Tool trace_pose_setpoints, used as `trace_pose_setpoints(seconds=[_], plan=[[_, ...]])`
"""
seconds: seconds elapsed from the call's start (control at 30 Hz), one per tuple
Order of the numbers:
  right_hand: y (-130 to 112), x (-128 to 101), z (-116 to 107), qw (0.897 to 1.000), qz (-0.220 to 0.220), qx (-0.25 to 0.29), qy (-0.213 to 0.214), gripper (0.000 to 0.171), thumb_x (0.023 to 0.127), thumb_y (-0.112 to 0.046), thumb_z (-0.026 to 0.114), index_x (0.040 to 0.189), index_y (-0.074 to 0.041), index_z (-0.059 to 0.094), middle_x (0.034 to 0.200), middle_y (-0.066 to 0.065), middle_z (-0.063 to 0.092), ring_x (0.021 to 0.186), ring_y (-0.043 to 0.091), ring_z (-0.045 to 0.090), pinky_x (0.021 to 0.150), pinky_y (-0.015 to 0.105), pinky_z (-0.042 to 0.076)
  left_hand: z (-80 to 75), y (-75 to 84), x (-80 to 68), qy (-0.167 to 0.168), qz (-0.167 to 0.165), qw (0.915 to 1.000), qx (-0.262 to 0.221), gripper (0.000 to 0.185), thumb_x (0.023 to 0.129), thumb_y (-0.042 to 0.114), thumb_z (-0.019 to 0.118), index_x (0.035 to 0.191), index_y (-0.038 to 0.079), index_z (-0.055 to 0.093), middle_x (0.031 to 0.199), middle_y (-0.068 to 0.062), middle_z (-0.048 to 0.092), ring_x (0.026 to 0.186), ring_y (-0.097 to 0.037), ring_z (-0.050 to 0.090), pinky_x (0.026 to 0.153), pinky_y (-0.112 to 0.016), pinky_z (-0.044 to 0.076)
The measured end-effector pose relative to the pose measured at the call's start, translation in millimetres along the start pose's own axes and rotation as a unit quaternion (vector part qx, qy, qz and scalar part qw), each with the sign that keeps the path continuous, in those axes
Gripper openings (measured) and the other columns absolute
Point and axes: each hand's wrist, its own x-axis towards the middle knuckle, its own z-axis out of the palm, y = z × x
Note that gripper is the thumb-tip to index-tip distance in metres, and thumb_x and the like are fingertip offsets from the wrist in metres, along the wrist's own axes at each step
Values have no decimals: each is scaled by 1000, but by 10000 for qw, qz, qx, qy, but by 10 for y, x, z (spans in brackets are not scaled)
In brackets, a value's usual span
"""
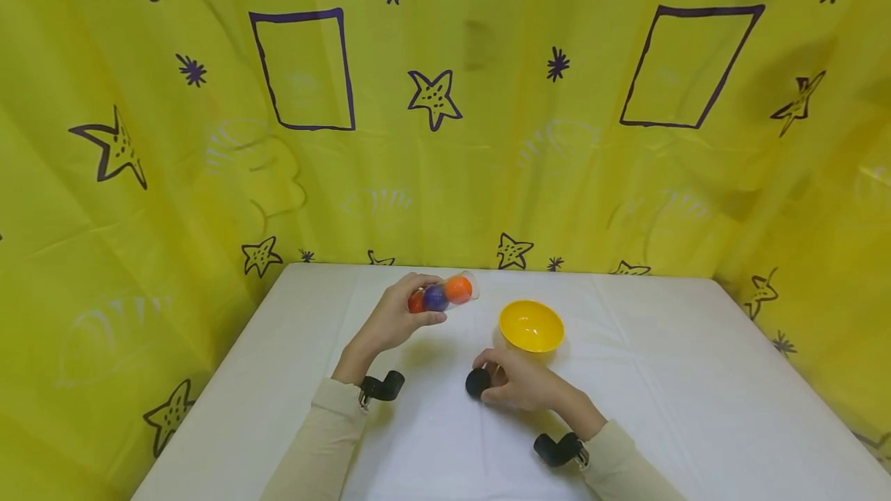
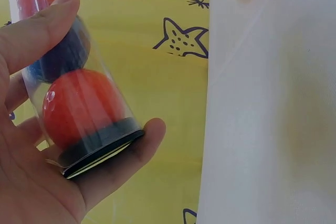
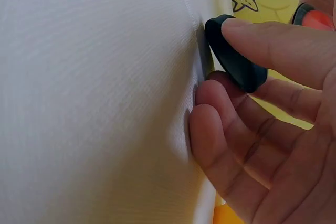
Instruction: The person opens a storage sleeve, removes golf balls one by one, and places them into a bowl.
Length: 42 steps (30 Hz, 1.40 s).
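Note:
My left hand [image 1: 395, 314] grips a clear cylinder [image 2: 107, 72] above the table, tilted with its far end pointing right. Inside it sit a red-orange ball [image 2: 81, 106], a dark blue ball [image 1: 435, 298] and an orange ball [image 1: 459, 289] in a row. A black base [image 2: 102, 141] closes the end by my left palm, with a finger along it. Low over the tabletop, my right hand [image 1: 522, 381] pinches a round black lid [image 3: 236, 53] between thumb and fingers. Its other fingertips are right at the white cloth.
A yellow bowl [image 1: 532, 327] stands on the white table [image 1: 640, 377], just beyond my right hand. Behind the table hangs a yellow curtain [image 1: 487, 168] with drawn stars. A black wrist camera [image 1: 383, 386] is strapped on my left wrist, another [image 1: 557, 450] on the right.

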Motion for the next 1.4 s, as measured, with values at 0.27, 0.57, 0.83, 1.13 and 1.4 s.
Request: trace_pose_setpoints(seconds=[0.27,0.57,0.83,1.13,1.4], plan=[[0,-4,25,9996,276,60,-38,37,85,-17,84,116,-12,64,90,0,61,81,16,55,71,25,47,10,-8,0,7,0,10000,-29,52,84,12,84,132,18,65,129,-5,63,124,-28,59,112,-51,46],[16,-11,60,9990,431,20,-132,37,86,-20,83,115,-17,62,78,-3,57,74,14,54,67,25,44,14,-15,-8,-9,54,10000,-56,52,83,12,85,131,19,66,124,-4,64,120,-26,60,110,-50,47],[-3,-15,62,9983,552,36,-171,38,85,-21,83,117,-18,61,78,-2,57,73,14,53,65,24,43,6,3,-17,59,164,9998,10,51,82,13,85,131,18,68,121,-4,65,116,-25,61,107,-49,50],[-70,-55,-15,9972,610,348,-247,43,90,-22,79,124,-9,56,82,2,58,71,16,55,61,25,46,2,2,-14,82,136,9999,13,51,81,12,86,129,19,69,119,-3,65,113,-23,63,104,-45,53],[-138,-44,-112,9975,358,601,121,41,96,-26,73,127,-5,55,80,1,59,65,14,54,60,24,47,-4,6,-13,87,209,9997,78,51,80,13,87,129,19,70,119,-3,66,110,-23,63,102,-45,54]])
